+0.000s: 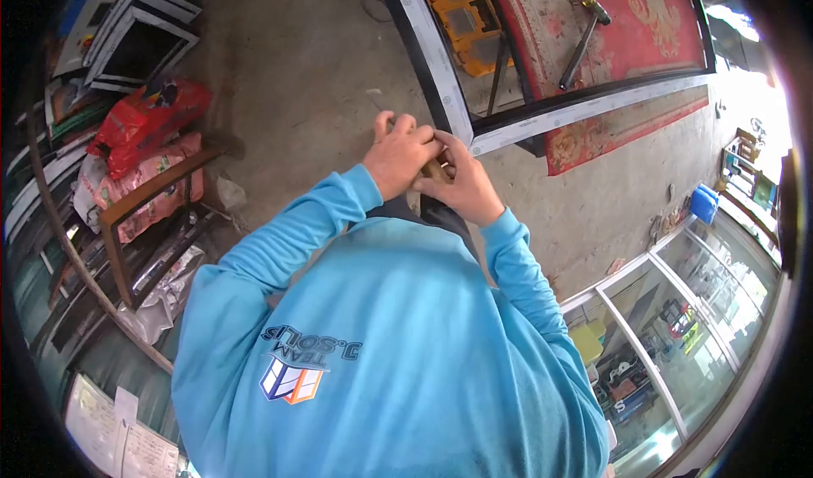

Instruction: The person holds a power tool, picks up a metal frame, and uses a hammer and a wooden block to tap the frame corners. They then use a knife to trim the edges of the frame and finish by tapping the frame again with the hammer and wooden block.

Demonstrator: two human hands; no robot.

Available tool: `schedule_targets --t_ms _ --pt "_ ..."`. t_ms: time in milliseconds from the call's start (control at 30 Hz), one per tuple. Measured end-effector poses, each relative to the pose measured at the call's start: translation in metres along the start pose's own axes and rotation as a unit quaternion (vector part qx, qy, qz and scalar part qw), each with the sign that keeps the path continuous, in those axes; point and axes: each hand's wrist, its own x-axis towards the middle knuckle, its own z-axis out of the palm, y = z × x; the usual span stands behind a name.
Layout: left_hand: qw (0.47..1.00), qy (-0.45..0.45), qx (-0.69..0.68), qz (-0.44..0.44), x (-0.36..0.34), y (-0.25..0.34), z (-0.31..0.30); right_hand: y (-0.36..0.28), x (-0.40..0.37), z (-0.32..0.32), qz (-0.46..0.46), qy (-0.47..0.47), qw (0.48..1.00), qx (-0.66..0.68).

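Note:
My left hand [400, 158] and my right hand [461, 182] meet in front of my waist, the fingers of both curled inward. Between them shows a small tan-brown piece [435, 171], mostly covered by fingers; I cannot tell what it is. A thin, light sliver [375, 99] appears just past the left knuckles. Close beyond my right fingers is the corner of a large dark frame [449, 105] with white printed protective film along its sides.
A hammer [584, 42] lies on a red patterned carpet [635, 21] within the frame's outline. Beside it is a yellow plastic stand [464, 21]. At left are a red bag [152, 122], a brown metal frame [110, 224] and stacked panels. A glass-paned cabinet [652, 334] stands at right.

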Motion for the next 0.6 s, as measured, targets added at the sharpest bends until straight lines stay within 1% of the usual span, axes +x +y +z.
schedule_targets --t_ms 33,100,133,200,233,300,333,367,400,433,467,500,533,567,600 --pt "1.000 0.001 0.000 0.000 0.006 0.000 0.004 0.009 -0.001 -0.002 -0.001 -0.001 1.000 -0.001" --pt "0.998 -0.019 0.038 0.052 0.020 -0.003 0.013 0.037 0.000 -0.007 -0.055 0.058 0.996 -0.037" --pt "0.998 -0.019 0.039 0.052 0.025 -0.001 0.012 0.043 -0.004 -0.014 -0.056 0.058 0.996 -0.037" --pt "0.986 0.114 0.006 0.120 0.032 0.003 0.010 0.059 -0.019 -0.035 0.036 0.047 0.998 0.023" --pt "0.986 0.120 0.008 0.115 0.037 0.003 0.006 0.061 -0.028 -0.046 0.033 0.041 0.998 0.019" --pt "0.967 0.251 -0.042 0.000 0.048 -0.004 0.000 0.063 -0.054 -0.066 0.099 0.057 0.991 0.071" --pt "0.952 0.286 -0.090 -0.062 0.059 -0.020 0.010 0.077 -0.065 -0.076 0.095 0.046 0.992 0.066" --pt "0.929 0.319 -0.139 -0.126 0.069 -0.037 0.023 0.094 -0.078 -0.087 0.124 0.024 0.992 -0.022" --pt "0.918 0.301 -0.145 -0.215 0.080 -0.047 0.035 0.106 -0.088 -0.094 0.148 0.006 0.983 -0.110" --pt "0.901 0.281 -0.149 -0.296 0.095 -0.055 0.043 0.109 -0.095 -0.098 0.143 -0.002 0.984 -0.111" --pt "0.900 0.282 -0.145 -0.299 0.112 -0.064 0.048 0.109 -0.102 -0.101 0.044 0.010 0.984 -0.174" --pt "0.894 0.245 -0.184 -0.328 0.128 -0.071 0.056 0.109 -0.109 -0.103 -0.052 0.020 0.970 -0.236" --pt "0.883 0.209 -0.224 -0.355 0.140 -0.072 0.065 0.108 -0.112 -0.104 -0.052 0.016 0.970 -0.237" --pt "0.880 0.212 -0.227 -0.359 0.147 -0.065 0.071 0.107 -0.113 -0.103 -0.064 0.008 0.966 -0.251" --pt "0.856 0.268 -0.218 -0.385 0.152 -0.060 0.078 0.108 -0.115 -0.104 -0.074 -0.006 0.961 -0.265"
